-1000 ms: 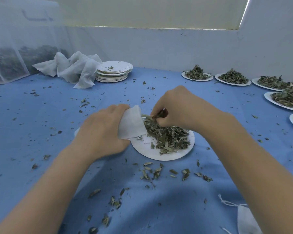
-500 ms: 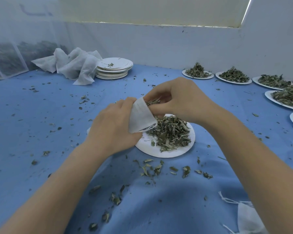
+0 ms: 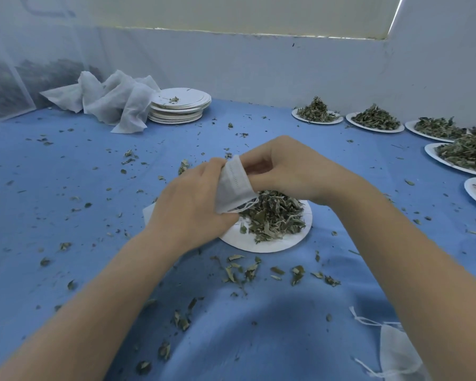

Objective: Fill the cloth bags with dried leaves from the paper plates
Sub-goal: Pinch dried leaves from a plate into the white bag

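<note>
The left hand (image 3: 193, 204) grips the cloth bag (image 3: 235, 185) above the paper plate (image 3: 272, 242) on the table; the right hand (image 3: 283, 171) pinches at its mouth. Risk: a slack opening sheds dried leaves (image 3: 272, 215) onto the table.

A blue cloth (image 3: 66, 215) covers the work surface from the near edge to the far wall. A low white partition (image 3: 259, 70) closes the back, and a taller white wall (image 3: 437, 72) rises at the right corner. Above the partition hangs a pale yellowish blind (image 3: 231, 12) (a thin bright strip of daylight shows along its right edge). At left, translucent white mesh (image 3: 17, 59) screens dark, blurred material behind it.
</note>
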Demonstrator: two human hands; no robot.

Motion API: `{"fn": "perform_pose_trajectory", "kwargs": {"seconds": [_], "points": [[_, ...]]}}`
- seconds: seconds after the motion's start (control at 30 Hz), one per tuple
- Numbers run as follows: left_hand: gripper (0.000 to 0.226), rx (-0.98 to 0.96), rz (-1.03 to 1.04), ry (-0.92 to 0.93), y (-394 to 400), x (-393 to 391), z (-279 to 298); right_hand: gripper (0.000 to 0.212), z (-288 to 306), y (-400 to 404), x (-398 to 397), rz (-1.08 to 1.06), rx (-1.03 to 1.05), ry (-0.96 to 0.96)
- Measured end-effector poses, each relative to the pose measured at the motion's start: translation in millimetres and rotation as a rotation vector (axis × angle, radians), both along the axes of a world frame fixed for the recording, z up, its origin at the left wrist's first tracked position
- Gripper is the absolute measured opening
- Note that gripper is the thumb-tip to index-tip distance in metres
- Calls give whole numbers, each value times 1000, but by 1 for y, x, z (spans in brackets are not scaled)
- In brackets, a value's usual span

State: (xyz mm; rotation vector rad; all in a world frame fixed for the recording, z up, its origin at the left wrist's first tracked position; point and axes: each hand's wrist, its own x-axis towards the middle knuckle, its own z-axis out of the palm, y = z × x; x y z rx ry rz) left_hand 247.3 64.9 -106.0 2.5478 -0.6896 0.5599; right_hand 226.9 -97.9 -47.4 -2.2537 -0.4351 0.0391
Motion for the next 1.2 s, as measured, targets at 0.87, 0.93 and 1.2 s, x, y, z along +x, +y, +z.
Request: {"fn": "perform_pose_trajectory", "kwargs": {"seconds": [0.87, 0.93, 1.2], "points": [[62, -71, 3, 171, 20, 6, 2, 38, 7, -12, 2, -168, -752, 11], [63, -61, 1, 171, 20, 7, 1, 39, 3, -10, 4, -155, -774, 22], [65, -53, -17, 172, 22, 8, 0, 6, -5, -12, 10, -162, -620, 3]]}}
